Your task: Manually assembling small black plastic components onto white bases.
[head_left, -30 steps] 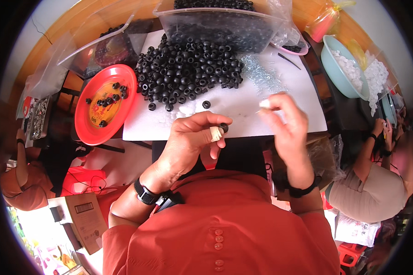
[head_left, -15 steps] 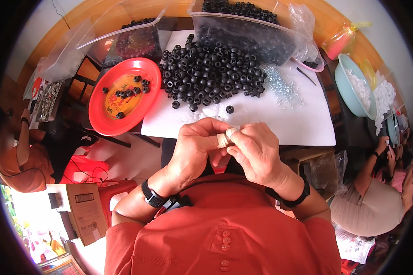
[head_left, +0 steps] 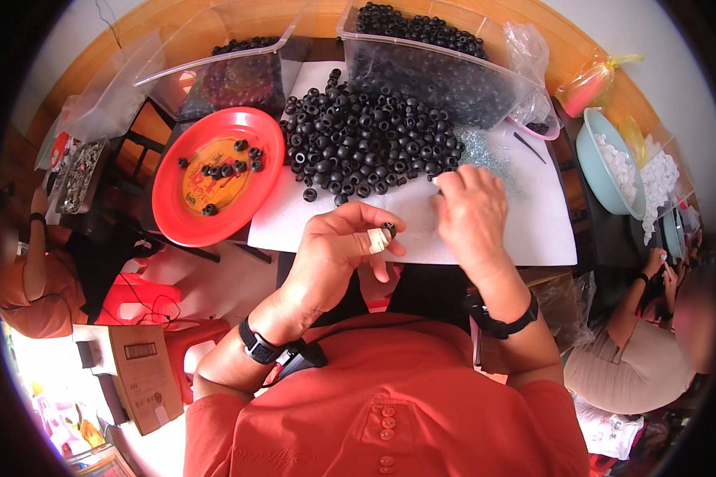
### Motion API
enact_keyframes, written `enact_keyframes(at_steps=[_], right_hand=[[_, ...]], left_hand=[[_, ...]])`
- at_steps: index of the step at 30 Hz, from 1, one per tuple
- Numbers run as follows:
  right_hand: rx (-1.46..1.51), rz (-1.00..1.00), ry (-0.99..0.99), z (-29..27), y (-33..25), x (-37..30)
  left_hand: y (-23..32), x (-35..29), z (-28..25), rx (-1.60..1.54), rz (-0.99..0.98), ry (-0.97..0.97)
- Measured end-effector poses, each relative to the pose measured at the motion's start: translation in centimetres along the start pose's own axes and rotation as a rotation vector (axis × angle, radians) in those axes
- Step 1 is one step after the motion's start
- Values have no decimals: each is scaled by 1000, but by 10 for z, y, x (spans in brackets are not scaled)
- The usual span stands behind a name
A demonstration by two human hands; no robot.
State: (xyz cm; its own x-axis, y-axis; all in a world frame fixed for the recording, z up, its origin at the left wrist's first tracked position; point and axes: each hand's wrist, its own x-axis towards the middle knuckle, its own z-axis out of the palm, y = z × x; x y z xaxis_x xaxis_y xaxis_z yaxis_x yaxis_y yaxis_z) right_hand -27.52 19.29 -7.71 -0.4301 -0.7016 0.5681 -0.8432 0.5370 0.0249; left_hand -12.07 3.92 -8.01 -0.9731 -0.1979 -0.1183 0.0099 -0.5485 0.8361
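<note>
Evidently, a small round black bead point(head_left: 389, 227), probably light, hard and slippery, is pinched by the left hand point(head_left: 332, 245) near the flat white sheet point(head_left: 537, 230), best gripped around its sides; whether anything is held by the curled right hand point(head_left: 475, 213) cannot be told

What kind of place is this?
Likely a small, informal workroom: a heap of black bead-like parts on a white surface, a clear bin of more, and a person in beige at right, another in orange at left.
</note>
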Motion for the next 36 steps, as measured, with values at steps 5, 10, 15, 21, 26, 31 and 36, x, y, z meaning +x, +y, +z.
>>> enact_keyframes(at_steps=[5,10,15,21,26,31,36], right_hand=[[-13,26,79,-4,10,8],[53,-14,46,12,3,23],[43,-14,19,12,8,17],[118,-110,129,14,-4,23],[90,-173,73,20,-8,23],[48,-249,55,18,-11,28],[7,-300,24,9,-11,22]], left_hand=[[10,27,15,-5,37,-70],[6,43,11,75,85,-36],[15,27,-4,144,135,24],[11,25,-14,160,159,25],[10,22,-10,205,197,18],[6,15,-11,223,176,81],[0,11,-6,190,217,82]])
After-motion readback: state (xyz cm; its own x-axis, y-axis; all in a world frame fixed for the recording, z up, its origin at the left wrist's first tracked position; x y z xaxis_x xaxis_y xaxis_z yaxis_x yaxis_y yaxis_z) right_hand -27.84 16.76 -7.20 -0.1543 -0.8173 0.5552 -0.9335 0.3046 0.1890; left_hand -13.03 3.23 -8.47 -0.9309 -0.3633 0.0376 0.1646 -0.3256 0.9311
